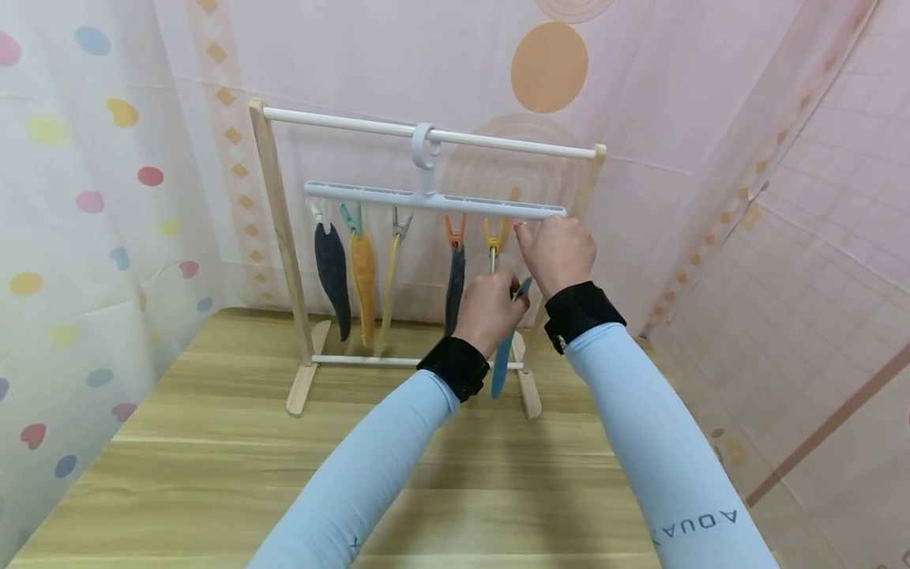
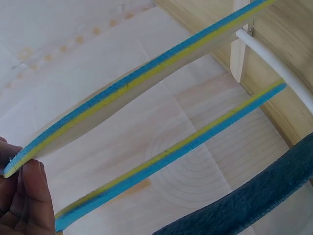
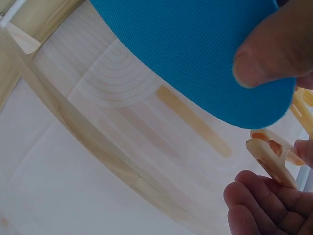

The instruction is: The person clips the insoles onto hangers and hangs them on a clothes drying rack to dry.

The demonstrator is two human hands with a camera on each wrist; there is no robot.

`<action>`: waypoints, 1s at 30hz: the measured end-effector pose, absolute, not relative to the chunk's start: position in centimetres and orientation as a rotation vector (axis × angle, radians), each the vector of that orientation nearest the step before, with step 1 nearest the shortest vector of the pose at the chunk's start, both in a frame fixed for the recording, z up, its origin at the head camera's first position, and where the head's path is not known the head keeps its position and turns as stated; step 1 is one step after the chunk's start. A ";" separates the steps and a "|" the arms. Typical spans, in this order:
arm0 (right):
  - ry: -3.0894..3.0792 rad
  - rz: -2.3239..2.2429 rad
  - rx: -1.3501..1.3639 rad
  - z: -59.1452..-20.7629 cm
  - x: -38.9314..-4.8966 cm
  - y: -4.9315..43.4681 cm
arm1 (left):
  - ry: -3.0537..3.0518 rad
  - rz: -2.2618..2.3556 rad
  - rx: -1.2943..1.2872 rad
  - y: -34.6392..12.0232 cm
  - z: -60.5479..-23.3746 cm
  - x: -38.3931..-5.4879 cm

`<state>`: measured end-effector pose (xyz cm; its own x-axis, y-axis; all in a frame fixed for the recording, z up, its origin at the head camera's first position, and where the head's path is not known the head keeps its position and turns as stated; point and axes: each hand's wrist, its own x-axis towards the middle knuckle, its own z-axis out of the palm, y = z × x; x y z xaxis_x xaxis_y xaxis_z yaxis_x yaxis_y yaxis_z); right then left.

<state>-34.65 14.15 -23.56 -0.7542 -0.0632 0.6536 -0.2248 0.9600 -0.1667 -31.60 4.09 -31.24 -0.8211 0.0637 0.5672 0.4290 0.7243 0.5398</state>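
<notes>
My left hand [image 1: 490, 312] pinches one end of a blue insole [image 1: 502, 367], which hangs down below the fingers. Its blue and yellow layers show edge-on in the left wrist view. At the right end of a pale hanger [image 1: 370, 194], my right hand [image 1: 562, 253] pinches a beige clip [image 3: 271, 164] between thumb and fingers. The clip's tips stand close to the insole's rounded end in the right wrist view. Beside it, a yellow clip [image 1: 493, 237] carries another insole [image 2: 171, 152], seen edge-on with blue and yellow layers.
The hanger hooks over a white rod [image 1: 341, 121] of a wooden stand [image 1: 280, 229] on a wood-grain table [image 1: 235, 466]. Several other clips hold a dark insole [image 1: 332, 273], a mustard insole [image 1: 364, 280], a thin yellowish insole [image 1: 389, 288] and another dark insole [image 1: 455, 284]. Patterned curtains surround the table.
</notes>
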 end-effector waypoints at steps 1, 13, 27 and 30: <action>-2.418 0.304 0.205 -23.5 -34.6 14.2 | -2.405 -0.929 -0.371 4.1 -31.2 -31.6; -2.432 0.256 0.199 -23.2 -34.3 13.9 | -2.380 -0.989 -0.304 4.1 -30.9 -32.1; -2.413 0.279 0.248 -23.4 -34.1 13.9 | -2.361 -0.998 -0.273 4.3 -30.1 -32.5; -2.410 0.271 0.257 -23.4 -34.0 13.9 | -2.345 -0.981 -0.302 4.3 -29.8 -32.6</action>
<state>-34.02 13.88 -23.41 -0.7434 -0.1121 0.6593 -0.2556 0.9587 -0.1251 -32.63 4.29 -29.79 -0.8096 -0.0122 0.5868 0.4092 0.7050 0.5792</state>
